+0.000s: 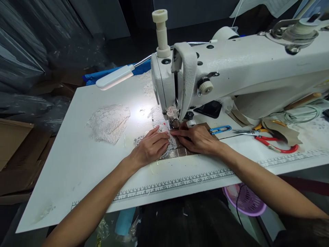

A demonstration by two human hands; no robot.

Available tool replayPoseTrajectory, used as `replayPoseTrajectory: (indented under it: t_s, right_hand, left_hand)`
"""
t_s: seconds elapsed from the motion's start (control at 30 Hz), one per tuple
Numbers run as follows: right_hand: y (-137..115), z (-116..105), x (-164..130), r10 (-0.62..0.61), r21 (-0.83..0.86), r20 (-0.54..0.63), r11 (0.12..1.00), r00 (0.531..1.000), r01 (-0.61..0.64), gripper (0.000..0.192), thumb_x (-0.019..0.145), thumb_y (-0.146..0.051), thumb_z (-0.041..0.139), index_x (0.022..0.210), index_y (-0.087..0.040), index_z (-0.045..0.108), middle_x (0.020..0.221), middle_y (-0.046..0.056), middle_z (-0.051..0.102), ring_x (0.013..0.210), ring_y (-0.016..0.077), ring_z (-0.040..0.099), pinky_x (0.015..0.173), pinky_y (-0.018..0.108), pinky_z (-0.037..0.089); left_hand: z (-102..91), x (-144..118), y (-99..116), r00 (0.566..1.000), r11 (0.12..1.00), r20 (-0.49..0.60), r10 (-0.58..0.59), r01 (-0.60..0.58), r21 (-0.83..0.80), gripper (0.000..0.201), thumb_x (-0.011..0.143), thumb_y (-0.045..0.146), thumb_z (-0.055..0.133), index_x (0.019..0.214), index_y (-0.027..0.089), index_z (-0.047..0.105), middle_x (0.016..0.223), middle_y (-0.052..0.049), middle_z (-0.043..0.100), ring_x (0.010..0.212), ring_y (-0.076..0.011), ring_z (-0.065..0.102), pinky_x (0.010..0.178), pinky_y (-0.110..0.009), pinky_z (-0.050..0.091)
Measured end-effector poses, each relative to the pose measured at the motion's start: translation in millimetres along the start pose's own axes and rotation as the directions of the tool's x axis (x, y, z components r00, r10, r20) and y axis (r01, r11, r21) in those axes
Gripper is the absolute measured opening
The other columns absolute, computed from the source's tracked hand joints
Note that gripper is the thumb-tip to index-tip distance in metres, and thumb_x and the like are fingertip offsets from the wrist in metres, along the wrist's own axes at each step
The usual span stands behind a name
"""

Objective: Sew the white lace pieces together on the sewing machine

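Note:
A piece of white lace [172, 141] lies under the needle area of a white sewing machine [164, 82]. My left hand [151, 145] rests flat on the lace, its fingers stretched toward the presser foot [174, 124]. From the right, my right hand [199, 139] holds the lace's edge near the foot, forefinger extended and the other fingers curled; its grip is partly hidden. Beneath both hands is a shiny brownish plate [183, 151]. A pale ribbon-like bunch [172, 111] hangs at the needle bar.
Another lace piece [109, 123] lies left on the white table [84, 164]. Right of my hand are blue thread snips [220, 129], red-handled scissors [277, 145] and a black phone-like object [209, 109]. A lamp [115, 77] overhangs the table. Below is a purple basket [248, 202].

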State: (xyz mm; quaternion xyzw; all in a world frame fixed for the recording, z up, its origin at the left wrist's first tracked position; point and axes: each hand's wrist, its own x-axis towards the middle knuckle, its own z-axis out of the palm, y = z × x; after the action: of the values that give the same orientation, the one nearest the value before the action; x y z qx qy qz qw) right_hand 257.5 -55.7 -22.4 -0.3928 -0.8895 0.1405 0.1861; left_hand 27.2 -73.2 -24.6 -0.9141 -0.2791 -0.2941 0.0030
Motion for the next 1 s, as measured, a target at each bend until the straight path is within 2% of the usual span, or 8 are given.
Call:
replayPoseTrajectory:
  t_s: [0.13, 0.3, 0.47, 0.63, 0.7, 0.8, 0.87, 1.0]
  right_hand:
    - [-3, 0, 0, -0.017, -0.021, 0.0, 1.0, 1.0, 0.017, 0.035, 0.093, -0.03, 0.047, 0.123, -0.026, 0.064, 0.103, 0.01, 0.058, 0.073, 0.0159, 0.053, 0.062, 0.028, 0.04]
    - [-3, -5, -4, -0.014, 0.054, 0.006, 0.998, 1.0, 0.014, 0.037, 0.091, -0.023, 0.047, 0.126, -0.023, 0.062, 0.099, 0.009, 0.059, 0.075, 0.0159, 0.054, 0.072, 0.032, 0.046]
    - [0, -9, -8, -0.131, 0.154, 0.031, 0.98, 0.991, 0.125, 0.037, 0.089, -0.017, 0.049, 0.122, -0.025, 0.064, 0.105, 0.008, 0.058, 0.089, 0.0168, 0.057, 0.081, 0.034, 0.05]
    - [-1, -8, -8, -0.197, 0.084, 0.057, 0.978, 0.979, 0.192, 0.035, 0.086, -0.017, 0.052, 0.118, -0.022, 0.067, 0.108, 0.012, 0.056, 0.095, 0.0225, 0.056, 0.08, 0.04, 0.052]
    - [-2, -7, -8, -0.199, 0.074, 0.044, 0.978, 0.979, 0.195, 0.035, 0.085, -0.017, 0.053, 0.117, -0.021, 0.067, 0.108, 0.012, 0.056, 0.095, 0.0228, 0.056, 0.08, 0.041, 0.052]
    - [-3, -6, -8, -0.2, 0.071, 0.023, 0.978, 0.98, 0.198, 0.034, 0.085, -0.017, 0.053, 0.116, -0.022, 0.068, 0.108, 0.011, 0.056, 0.095, 0.0221, 0.056, 0.08, 0.04, 0.052]
    - [-3, -5, -9, -0.197, 0.065, 0.015, 0.978, 0.98, 0.196, 0.034, 0.085, -0.018, 0.054, 0.115, -0.022, 0.068, 0.108, 0.011, 0.056, 0.093, 0.0217, 0.056, 0.078, 0.039, 0.052]
    - [-3, -6, -9, -0.201, 0.059, 0.009, 0.978, 0.98, 0.2, 0.034, 0.085, -0.017, 0.053, 0.115, -0.022, 0.068, 0.107, 0.012, 0.056, 0.093, 0.0217, 0.056, 0.078, 0.039, 0.052]
  left_hand:
    - [0.1, 0, -1, 0.999, 1.0, 0.04, -0.019, 0.02, -0.012, 0.011, 0.092, 0.014, 0.053, 0.094, 0.016, 0.063, 0.097, -0.002, 0.07, 0.092, -0.0114, 0.067, 0.104, -0.044, 0.05]
    - [-0.4, 0, 0, 1.0, 1.0, 0.026, -0.008, 0.008, -0.02, 0.009, 0.091, 0.013, 0.055, 0.095, 0.016, 0.062, 0.099, -0.003, 0.07, 0.092, -0.0118, 0.067, 0.104, -0.044, 0.05]
    - [1.0, 0, 0, 1.0, 1.0, 0.013, -0.007, 0.007, -0.012, 0.008, 0.091, 0.013, 0.055, 0.094, 0.016, 0.062, 0.097, -0.002, 0.07, 0.091, -0.0112, 0.068, 0.104, -0.043, 0.05]
    - [0.4, 1, 1, 1.0, 1.0, -0.007, 0.006, -0.006, -0.006, 0.009, 0.09, 0.012, 0.056, 0.096, 0.015, 0.061, 0.097, -0.003, 0.07, 0.091, -0.0116, 0.067, 0.105, -0.043, 0.048]
    - [-2.7, 2, 0, 1.0, 1.0, -0.026, 0.001, -0.001, 0.017, 0.007, 0.089, 0.012, 0.059, 0.094, 0.014, 0.061, 0.098, -0.005, 0.07, 0.092, -0.0132, 0.067, 0.1, -0.042, 0.05]
    - [-8.6, 5, 0, 0.999, 0.995, -0.031, -0.038, 0.041, 0.09, 0.003, 0.087, 0.015, 0.06, 0.09, 0.014, 0.061, 0.098, -0.006, 0.07, 0.089, -0.0163, 0.066, 0.085, -0.039, 0.053]
    - [-11.1, 6, -1, 0.999, 0.99, 0.007, -0.051, 0.05, 0.132, 0.007, 0.088, 0.017, 0.06, 0.094, 0.015, 0.062, 0.101, -0.007, 0.07, 0.088, -0.0183, 0.065, 0.078, -0.039, 0.051]
    - [-12.0, 6, -2, 0.99, 0.984, 0.126, -0.065, 0.042, 0.174, 0.022, 0.091, 0.023, 0.054, 0.11, 0.013, 0.06, 0.116, -0.012, 0.065, 0.095, -0.0224, 0.062, 0.078, -0.04, 0.047]
